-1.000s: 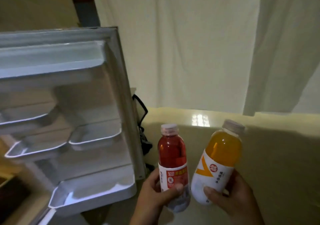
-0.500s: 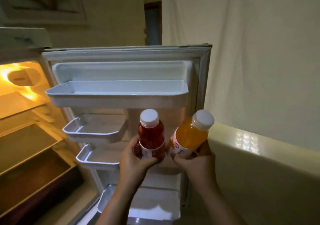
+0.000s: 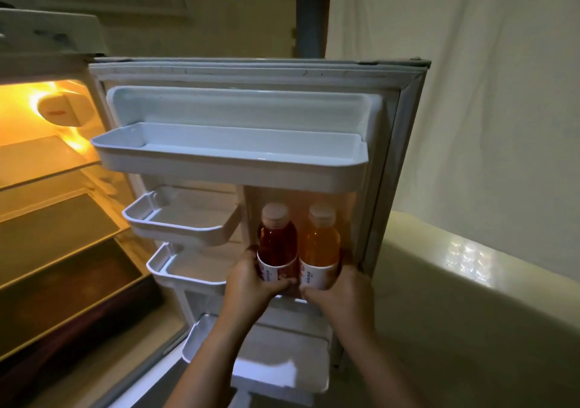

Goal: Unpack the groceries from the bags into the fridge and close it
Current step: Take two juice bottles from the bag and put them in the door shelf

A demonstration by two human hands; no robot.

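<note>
The fridge door (image 3: 405, 131) stands wide open in front of me, its white shelves facing me. My left hand (image 3: 251, 282) grips a red drink bottle (image 3: 277, 244) by its lower label. My right hand (image 3: 345, 291) grips an orange drink bottle (image 3: 323, 241) the same way. Both bottles stand upright and side by side in the right-hand compartment of the door, under the long top door shelf (image 3: 232, 156). My hands hide the bottles' bases, so I cannot tell whether they rest on the shelf below.
Two small door bins (image 3: 175, 219) (image 3: 175, 266) sit left of the bottles and a bottom door shelf (image 3: 282, 363) lies below. The lit fridge interior (image 3: 47, 188) with glass shelves is at left. A white curtain (image 3: 486, 93) and a pale ledge (image 3: 470, 282) are at right.
Both hands have carried the bottles forward and down into the door's right compartment; earlier they were held in front of the door. My view has moved closer to the door.
</note>
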